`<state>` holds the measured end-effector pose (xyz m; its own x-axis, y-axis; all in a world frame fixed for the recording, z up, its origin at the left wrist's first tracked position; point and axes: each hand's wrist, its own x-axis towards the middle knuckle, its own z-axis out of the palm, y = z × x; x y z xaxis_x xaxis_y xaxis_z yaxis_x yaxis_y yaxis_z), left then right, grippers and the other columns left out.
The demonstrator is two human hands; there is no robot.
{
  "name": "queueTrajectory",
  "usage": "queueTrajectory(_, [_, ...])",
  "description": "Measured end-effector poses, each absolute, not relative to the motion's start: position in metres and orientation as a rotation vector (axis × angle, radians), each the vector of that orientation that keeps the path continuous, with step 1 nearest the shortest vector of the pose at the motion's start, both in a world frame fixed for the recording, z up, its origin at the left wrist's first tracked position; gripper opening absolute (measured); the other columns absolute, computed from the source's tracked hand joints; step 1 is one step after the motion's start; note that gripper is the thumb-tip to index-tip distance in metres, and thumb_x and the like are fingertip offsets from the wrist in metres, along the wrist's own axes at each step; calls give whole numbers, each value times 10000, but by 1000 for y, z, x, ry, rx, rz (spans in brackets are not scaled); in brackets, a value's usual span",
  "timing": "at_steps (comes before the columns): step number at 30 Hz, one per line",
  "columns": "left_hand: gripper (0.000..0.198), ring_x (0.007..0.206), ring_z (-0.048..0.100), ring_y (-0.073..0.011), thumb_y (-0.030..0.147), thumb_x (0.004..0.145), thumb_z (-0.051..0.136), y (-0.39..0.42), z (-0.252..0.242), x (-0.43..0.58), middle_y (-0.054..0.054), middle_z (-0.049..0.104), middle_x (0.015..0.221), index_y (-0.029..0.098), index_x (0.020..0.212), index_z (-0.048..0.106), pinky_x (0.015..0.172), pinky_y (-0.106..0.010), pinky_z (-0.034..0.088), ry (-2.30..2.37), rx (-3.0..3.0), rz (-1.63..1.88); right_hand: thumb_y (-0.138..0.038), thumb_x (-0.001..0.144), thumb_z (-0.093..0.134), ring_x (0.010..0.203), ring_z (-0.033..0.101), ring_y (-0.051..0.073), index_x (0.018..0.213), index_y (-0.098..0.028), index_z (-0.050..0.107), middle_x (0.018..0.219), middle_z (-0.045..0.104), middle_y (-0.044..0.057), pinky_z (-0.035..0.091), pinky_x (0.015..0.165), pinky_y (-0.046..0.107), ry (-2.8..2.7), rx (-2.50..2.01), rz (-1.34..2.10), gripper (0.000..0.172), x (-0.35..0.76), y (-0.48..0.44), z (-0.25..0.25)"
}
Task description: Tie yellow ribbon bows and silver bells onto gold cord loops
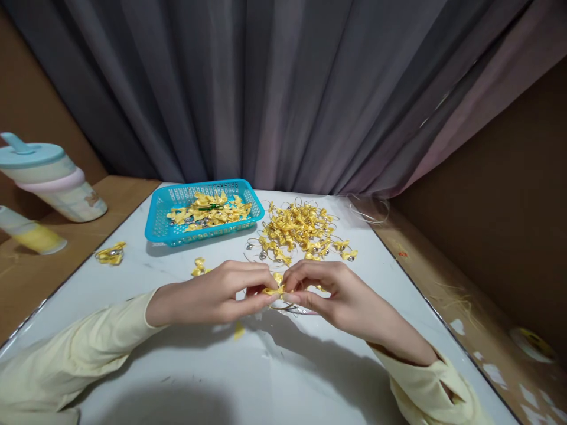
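My left hand (pixel 217 293) and my right hand (pixel 336 295) meet over the middle of the white table (pixel 186 366). Both pinch one small yellow ribbon bow (pixel 273 290) between their fingertips, with a thin wire loop hanging under it. Just behind the hands lies a heap of yellow bows with wire loops and small silver bells (pixel 301 231). A single loose bow (pixel 199 267) lies left of the hands, and a small yellow scrap (pixel 238 331) lies below them.
A blue plastic basket (pixel 162 227) with several more bows and bells stands at the back left. A pastel lidded cup (pixel 53 180), a yellow-and-clear tube (pixel 31 233) and a ribbon piece (pixel 110 254) rest on the wooden surface at left. A grey curtain hangs behind.
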<state>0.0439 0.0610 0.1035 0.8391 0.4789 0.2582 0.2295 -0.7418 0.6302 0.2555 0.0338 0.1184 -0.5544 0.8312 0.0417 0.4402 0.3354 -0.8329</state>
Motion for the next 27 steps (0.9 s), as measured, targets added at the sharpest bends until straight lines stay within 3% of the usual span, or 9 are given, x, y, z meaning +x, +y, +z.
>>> queueTrajectory(4, [174,601,486,-82,205,907,444,61,104,44,-7,572,716,131,836,585,578,-189,368,519,2391,522,-112,813,576,704,569,116,756,-155,587,785,634,22,440,659,237,-2160,-1115,1051,72,255,32,117])
queueTrajectory(12, [169,640,512,-87,251,894,487,66,106,41,-1,595,729,142,811,584,597,-183,374,536,2289,409,33,789,460,743,557,123,805,-156,555,822,619,34,431,683,249,-2248,-1004,889,212,253,27,117])
queueTrajectory(27, [173,617,492,-83,212,898,453,63,105,43,-1,572,709,140,813,585,583,-177,365,514,2373,364,13,824,413,783,526,141,842,-155,513,879,566,56,419,697,259,-2382,-1029,889,196,254,23,114])
